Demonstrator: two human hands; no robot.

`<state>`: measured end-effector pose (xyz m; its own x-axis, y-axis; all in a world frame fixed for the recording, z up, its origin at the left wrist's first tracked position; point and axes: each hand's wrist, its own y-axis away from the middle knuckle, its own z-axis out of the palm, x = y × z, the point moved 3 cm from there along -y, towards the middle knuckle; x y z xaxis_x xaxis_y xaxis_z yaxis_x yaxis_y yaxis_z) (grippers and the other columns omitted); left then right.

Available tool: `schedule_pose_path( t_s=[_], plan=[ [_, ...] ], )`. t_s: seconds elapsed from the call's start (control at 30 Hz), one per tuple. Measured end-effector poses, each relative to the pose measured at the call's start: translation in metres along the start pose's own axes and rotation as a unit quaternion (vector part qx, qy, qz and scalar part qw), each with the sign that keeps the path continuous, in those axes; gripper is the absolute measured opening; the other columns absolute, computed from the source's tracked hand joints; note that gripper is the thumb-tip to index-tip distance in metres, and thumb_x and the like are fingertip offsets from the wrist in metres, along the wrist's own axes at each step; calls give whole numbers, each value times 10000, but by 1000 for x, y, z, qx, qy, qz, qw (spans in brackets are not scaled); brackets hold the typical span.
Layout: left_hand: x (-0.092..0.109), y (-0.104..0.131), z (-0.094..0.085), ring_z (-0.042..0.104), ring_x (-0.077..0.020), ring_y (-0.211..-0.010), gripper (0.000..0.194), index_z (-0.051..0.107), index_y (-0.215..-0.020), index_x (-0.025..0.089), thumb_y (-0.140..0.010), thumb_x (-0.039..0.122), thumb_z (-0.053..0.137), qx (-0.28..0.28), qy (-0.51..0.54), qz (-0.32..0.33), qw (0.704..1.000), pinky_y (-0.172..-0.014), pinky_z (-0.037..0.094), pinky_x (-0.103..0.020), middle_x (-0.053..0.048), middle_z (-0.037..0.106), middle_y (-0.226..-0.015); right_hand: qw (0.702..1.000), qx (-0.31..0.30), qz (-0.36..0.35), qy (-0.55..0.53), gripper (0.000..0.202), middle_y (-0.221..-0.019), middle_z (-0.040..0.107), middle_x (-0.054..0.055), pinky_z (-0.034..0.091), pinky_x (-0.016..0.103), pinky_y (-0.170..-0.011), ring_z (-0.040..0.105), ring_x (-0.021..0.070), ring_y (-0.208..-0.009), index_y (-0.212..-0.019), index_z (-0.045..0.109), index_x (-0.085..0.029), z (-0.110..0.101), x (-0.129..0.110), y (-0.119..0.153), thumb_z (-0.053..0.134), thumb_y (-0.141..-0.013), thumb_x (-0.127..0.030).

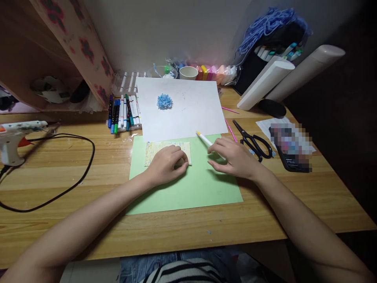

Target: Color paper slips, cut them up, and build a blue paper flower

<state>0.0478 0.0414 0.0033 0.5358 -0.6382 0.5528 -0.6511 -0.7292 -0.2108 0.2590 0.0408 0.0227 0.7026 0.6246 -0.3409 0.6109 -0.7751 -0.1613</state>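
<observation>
My left hand lies over a pale yellow, speckled rectangular card on a light green sheet. Its fingers are curled, with thumb and forefinger closed at the card's lower right edge. The hand covers the middle of the card. To the right, my right hand is over a white marker with a yellow end. Thumb and fingers stand apart there, and the marker slants beneath the fingers. A blue crumpled tuft sits on a white sheet overlapping the green one.
Black-handled scissors lie right of my right hand, near a black case. Several markers are at the back left. A hot glue gun with a looping cord occupies the left. A paper cup stands behind the white sheet.
</observation>
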Motion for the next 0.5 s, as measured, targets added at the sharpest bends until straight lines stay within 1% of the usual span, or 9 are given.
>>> schedule_pose_path(
  t_s=[0.07,0.13,0.2,0.23,0.27,0.3,0.37,0.43,0.5],
  plan=[
    [-3,-1,-1,438,-124,-650,78,596,-802,159,-813,181,522,6,51,-35,998,-615,337,-256,17,477,-672,998,-31,8,55,226,-843,547,73,395,324,-654,506,212,-773,-855,616,-185,-3,2,1,597,-811,-406],
    [-6,-1,-2,421,-109,-625,67,591,-817,161,-812,180,527,13,122,-77,989,-597,328,-243,30,457,-672,998,-8,28,54,220,-892,545,88,397,347,-707,502,224,-828,-845,627,-183,-4,0,1,596,-816,-399],
    [-8,-1,-2,393,-95,-598,72,588,-817,161,-826,200,528,20,195,-112,974,-581,318,-232,44,421,-655,996,40,78,-27,170,-871,546,77,401,341,-722,503,199,-808,-843,615,-177,0,-8,-1,548,-856,-334],
    [-8,-1,-2,379,-91,-589,83,588,-812,160,-834,214,529,23,225,-125,966,-574,312,-228,50,398,-644,987,52,111,-103,154,-839,547,60,406,320,-702,504,171,-762,-848,601,-175,4,-12,-2,512,-880,-297],
    [-7,-1,-1,367,-88,-584,97,590,-808,158,-840,230,533,24,249,-134,959,-568,305,-226,55,376,-636,969,47,142,-199,157,-780,545,35,403,287,-643,493,142,-690,-835,581,-176,10,-18,-3,490,-893,-290],
    [-6,-1,-1,359,-86,-583,109,591,-805,157,-843,245,538,24,268,-140,953,-564,299,-224,57,360,-633,938,21,174,-299,158,-737,541,15,391,261,-580,474,124,-631,-860,568,-179,18,-24,-5,487,-897,-309],
    [-4,-1,2,352,-86,-588,128,591,-804,156,-846,270,550,24,294,-142,945,-561,292,-224,58,350,-636,868,-22,223,-443,171,-709,545,-5,369,235,-497,452,97,-551,-884,545,-177,32,-35,-7,498,-887,-342],
    [-1,-1,4,354,-86,-596,141,589,-803,156,-851,284,555,24,308,-137,941,-564,292,-226,56,356,-643,814,-34,249,-523,183,-702,554,-12,366,223,-453,453,83,-513,-874,524,-177,41,-41,-9,519,-871,-359],
    [0,-1,5,358,-87,-603,143,586,-798,155,-854,283,555,24,312,-134,940,-570,294,-227,53,364,-648,788,-26,254,-559,189,-697,559,-15,383,218,-441,466,79,-506,-856,513,-178,45,-42,-10,554,-849,-363]
  ],
)
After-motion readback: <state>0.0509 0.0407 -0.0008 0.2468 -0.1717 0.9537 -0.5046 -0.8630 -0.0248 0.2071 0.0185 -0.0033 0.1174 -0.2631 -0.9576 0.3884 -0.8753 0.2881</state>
